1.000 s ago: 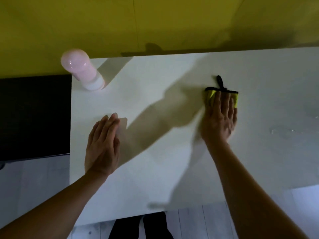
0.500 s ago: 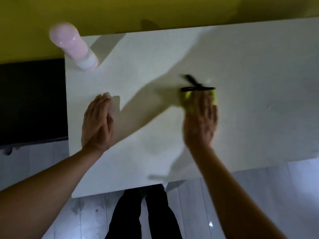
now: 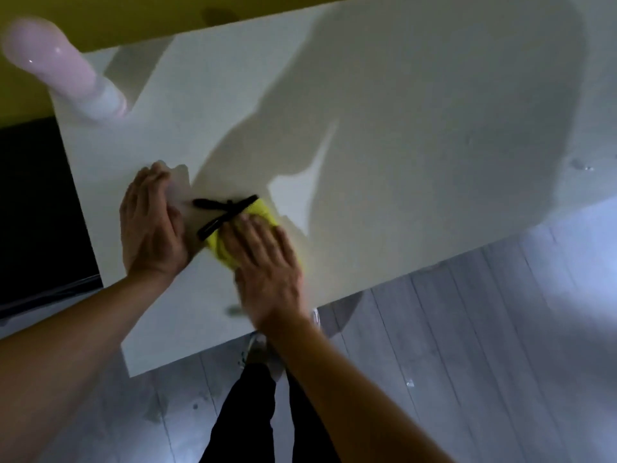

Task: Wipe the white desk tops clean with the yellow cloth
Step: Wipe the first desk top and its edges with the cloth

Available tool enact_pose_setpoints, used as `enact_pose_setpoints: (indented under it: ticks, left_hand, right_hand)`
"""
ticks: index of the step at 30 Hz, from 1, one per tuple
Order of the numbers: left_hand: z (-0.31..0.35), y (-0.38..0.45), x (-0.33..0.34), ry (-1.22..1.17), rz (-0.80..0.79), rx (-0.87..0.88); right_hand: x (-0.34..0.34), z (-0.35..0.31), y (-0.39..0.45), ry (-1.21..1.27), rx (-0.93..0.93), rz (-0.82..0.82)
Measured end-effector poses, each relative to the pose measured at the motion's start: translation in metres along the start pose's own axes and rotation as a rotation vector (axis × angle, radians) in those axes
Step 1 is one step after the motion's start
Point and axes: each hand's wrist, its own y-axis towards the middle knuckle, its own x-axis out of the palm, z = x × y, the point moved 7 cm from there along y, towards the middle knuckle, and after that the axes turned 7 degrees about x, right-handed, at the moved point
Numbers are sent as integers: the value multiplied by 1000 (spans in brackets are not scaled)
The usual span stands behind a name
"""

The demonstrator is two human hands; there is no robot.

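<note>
right hand (image 3: 267, 262) flat on yellow cloth (image 3: 263, 212) — mid-desk (image 3: 400, 111)

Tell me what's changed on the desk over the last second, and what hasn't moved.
The right hand, pressing flat on the yellow cloth, swept it leftward across the white desk top until it sits just beside the left hand. Nothing was picked up or released. The left hand stays flat on the desk, and the pink bottle remains at the far left corner.

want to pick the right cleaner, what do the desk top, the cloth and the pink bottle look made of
White desk top: smooth, matte hard surface, probably laminate; shadows fall crisp on it. Yellow cloth: soft fabric, bunched under the right hand, with a black trim loop. Pink bottle: glossy, probably plastic, given its small highlight.
</note>
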Motion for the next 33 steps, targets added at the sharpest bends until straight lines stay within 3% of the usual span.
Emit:
enact_pose_setpoints:
  ticks: [5,8,11,16,19,21,25,28,30,33]
  left_hand:
    - [3,1,-1,-5,30,-18]
    - [2,0,-1,10,44,-24]
    - [2,-5,1,5,46,-4]
    - [-5,-4,5,-23,-25,18]
    - [-9,-18,-3,16,-90,118]
    - [-11,-42,-12,60,-97,172]
    - [-11,-98,-23,56,-102,140]
    - [-12,-106,-22,46,-92,90]
    - [-12,-104,-21,43,-92,61]
    - [-11,-104,-22,36,-85,43]
  right_hand:
    - [-65,172,2,41,530,219]
    - [-77,211,-13,62,731,230]
    - [-53,143,-24,-9,661,268]
    - [20,-45,-60,69,191,65]
    - [27,-55,-68,25,60,1]
    - [11,-9,-67,-34,172,30]
    - [-46,127,-71,12,704,181]
    - [-54,152,-70,75,913,189]
    - [-44,116,-67,29,877,228]
    - [-9,11,-62,-3,509,184]
